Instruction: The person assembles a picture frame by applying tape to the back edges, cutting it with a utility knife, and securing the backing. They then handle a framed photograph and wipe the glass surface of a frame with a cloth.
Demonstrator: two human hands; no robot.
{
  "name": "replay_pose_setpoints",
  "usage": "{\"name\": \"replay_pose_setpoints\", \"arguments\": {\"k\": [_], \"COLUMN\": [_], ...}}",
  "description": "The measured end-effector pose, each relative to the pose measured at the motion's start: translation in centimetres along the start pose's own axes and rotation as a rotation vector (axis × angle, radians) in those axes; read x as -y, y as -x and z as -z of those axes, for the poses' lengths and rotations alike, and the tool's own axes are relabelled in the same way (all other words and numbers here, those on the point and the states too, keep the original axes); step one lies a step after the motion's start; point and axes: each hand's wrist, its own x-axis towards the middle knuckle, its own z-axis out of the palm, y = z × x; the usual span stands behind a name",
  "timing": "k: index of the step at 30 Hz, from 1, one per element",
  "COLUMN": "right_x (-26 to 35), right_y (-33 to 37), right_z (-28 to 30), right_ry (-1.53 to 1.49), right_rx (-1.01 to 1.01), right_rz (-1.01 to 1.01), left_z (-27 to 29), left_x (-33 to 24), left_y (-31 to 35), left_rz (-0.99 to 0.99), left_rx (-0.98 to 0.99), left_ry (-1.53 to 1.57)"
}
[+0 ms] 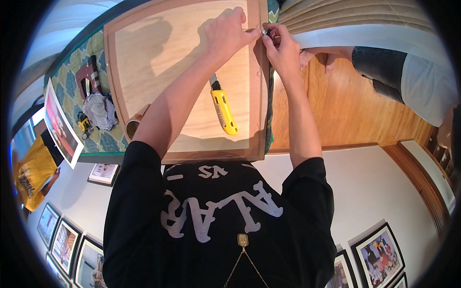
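The back of a large picture frame [144, 72], a pale wooden panel with brown tape around its edges, lies in front of me. My left hand [225, 33] rests over its far right part, fingers apart, the thumb reaching to the right edge. There my right hand [283, 48] pinches a small silver and dark metal piece [265, 32] between thumb and fingers. The left thumb tip meets that piece; its exact kind is too small to make out. On the panel, below my left wrist, lies a yellow utility knife [224, 110] with its blade end away from me.
A tape roll [132, 128] stands by my left forearm. Left of the frame, the patterned cloth [101, 48] bears a grey crumpled cloth [100, 110], a yellow tape measure [83, 122] and a photo print [62, 125]. Other people are at far left and right.
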Motion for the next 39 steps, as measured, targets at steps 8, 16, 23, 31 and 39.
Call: {"name": "replay_pose_setpoints", "arguments": {"k": [8, 16, 23, 31, 39], "right_x": [0.2, -0.1, 0.1, 0.0, -0.1], "right_y": [0.6, 0.5, 0.5, 0.7, 0.7], "right_z": [0.1, -0.3, 0.1, -0.1, -0.5], "right_ry": [-0.084, -0.083, -0.082, -0.161, -0.159], "right_rx": [-0.027, -0.006, -0.008, -0.057, -0.087], "right_rz": [-0.098, -0.164, -0.210, -0.212, -0.180], "left_z": [-1.3, -1.0, -1.6, -1.9, -2.4], "left_x": [0.5, -0.1, -1.1, -1.2, -1.2], "left_y": [-0.2, 0.8, 0.6, 0.7, 1.6], "left_rz": [-0.087, -0.199, -0.070, -0.004, -0.061], "left_rx": [-0.086, -0.022, -0.042, -0.042, -0.100], "left_ry": [-0.026, -0.003, 0.115, 0.108, 0.076]}}
